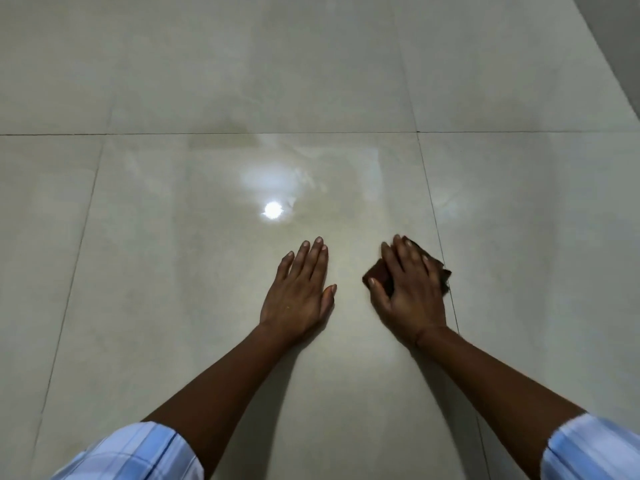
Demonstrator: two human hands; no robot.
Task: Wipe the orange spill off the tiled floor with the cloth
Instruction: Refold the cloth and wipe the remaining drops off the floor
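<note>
On the glossy cream tiled floor point(173, 271), at the middle of the large central tile, the left hand point(298, 292) lies palm down and flat, its fingers straight and close together and the thumb out to the side. It holds nothing.

Toward that tile's right edge, the right hand point(408, 292) presses a dark brown cloth point(377, 273) against the floor. Its fingers are spread and laid over the cloth, and the thumb rests at the cloth's near left corner. The cloth is bunched and mostly covered by the hand. One corner shows to the left of the thumb, and a ragged edge shows on the far side, reaching the grout line point(438, 237) along the tile's right edge. The two hands are apart, with bare tile between them.

A faint yellowish cast lies on the tile between and just beyond the hands; whether it is the orange spill cannot be told.

Farther up the same tile, a bright round light reflection point(273, 210) shows on the gloss. Both forearms are bare, and a light blue checked sleeve point(131, 452) is rolled up on each arm at the near edge of the view.
</note>
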